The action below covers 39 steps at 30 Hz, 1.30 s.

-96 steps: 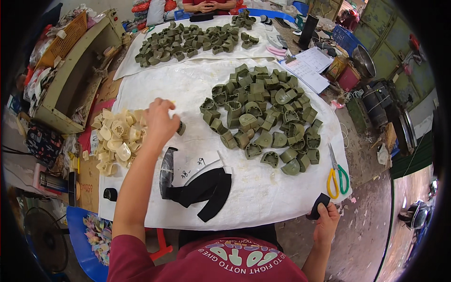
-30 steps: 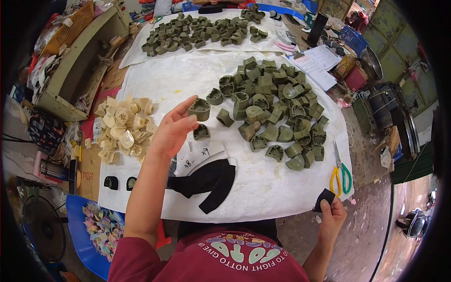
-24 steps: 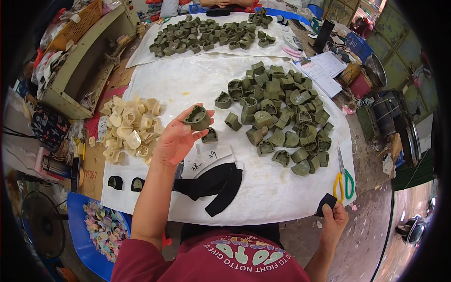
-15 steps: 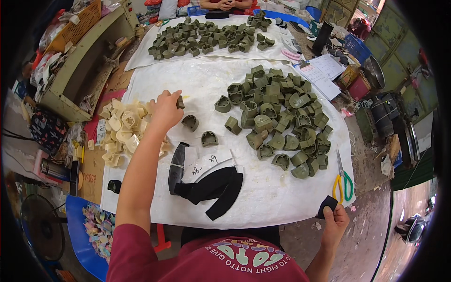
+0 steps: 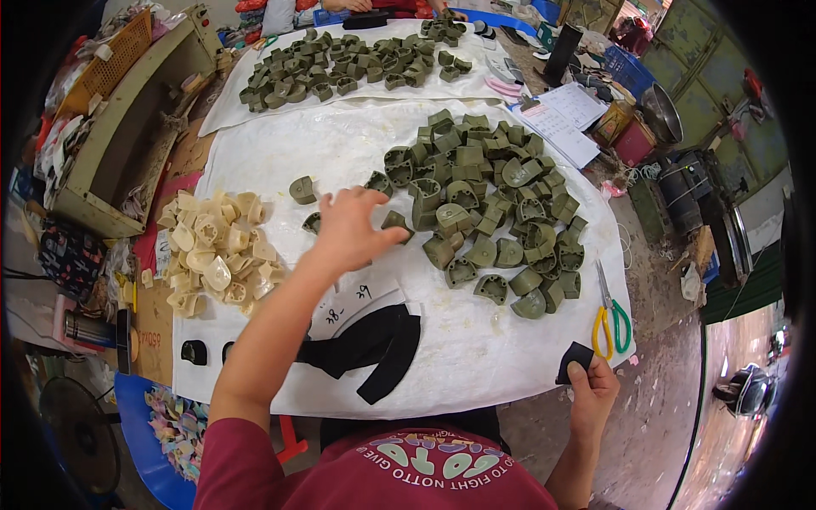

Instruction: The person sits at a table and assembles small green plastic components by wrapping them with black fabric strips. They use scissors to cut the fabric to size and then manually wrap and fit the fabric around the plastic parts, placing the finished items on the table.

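My left hand (image 5: 350, 229) reaches over the white-covered table with its fingers spread and nothing held. Just beyond its fingertips and thumb lie an olive-green shoe heel (image 5: 378, 183) and another heel (image 5: 396, 223). A single green heel (image 5: 302, 190) stands to its left, and one more is partly hidden behind the hand. At the table's near right edge, my right hand (image 5: 593, 387) pinches a small black piece of material (image 5: 575, 362). Black curved strips (image 5: 391, 353) lie on white marked paper (image 5: 361, 295) beneath my left forearm.
A big pile of green heels (image 5: 497, 200) covers the right side; cream heels (image 5: 219, 242) are heaped at left. Scissors (image 5: 605, 314) with yellow and green handles lie near the right edge. More green heels (image 5: 340, 64) sit at the far end, where another person's hands (image 5: 348, 4) show.
My left hand has let go of a green heel, left standing on the cloth, and moved right toward the large pile. My right hand still holds the black piece. The view has shifted slightly.
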Available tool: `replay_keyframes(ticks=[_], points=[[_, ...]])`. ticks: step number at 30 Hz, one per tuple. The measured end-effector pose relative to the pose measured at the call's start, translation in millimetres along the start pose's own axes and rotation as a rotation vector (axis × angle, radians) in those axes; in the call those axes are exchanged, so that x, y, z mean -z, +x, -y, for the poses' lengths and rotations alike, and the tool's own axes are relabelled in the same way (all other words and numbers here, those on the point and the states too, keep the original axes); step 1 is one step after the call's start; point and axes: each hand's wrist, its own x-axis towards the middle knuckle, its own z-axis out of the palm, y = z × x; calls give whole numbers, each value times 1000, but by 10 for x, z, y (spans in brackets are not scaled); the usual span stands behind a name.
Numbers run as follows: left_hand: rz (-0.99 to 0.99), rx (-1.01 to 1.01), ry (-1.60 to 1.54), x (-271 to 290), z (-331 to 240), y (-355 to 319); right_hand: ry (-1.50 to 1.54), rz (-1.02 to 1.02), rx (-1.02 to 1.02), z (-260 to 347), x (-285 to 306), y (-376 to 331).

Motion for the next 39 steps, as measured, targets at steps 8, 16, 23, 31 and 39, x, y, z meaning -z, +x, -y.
replay_keyframes(ticks=[8,16,23,31,39], points=[[-176,188,-895,27,212,35,71,-51,10,101,39,-96],[90,312,-1741,282,-242,-366,122,141,54,241,-180,-27],[318,81,-1047,-20,-997,-871,129,111,107,284,9,-163],[406,-400,-149,-218,-1241,-1704,113,56,145,162,93,-240],[190,419,-1628,20,-969,-1357,255,477,-36,469,-451,-93]])
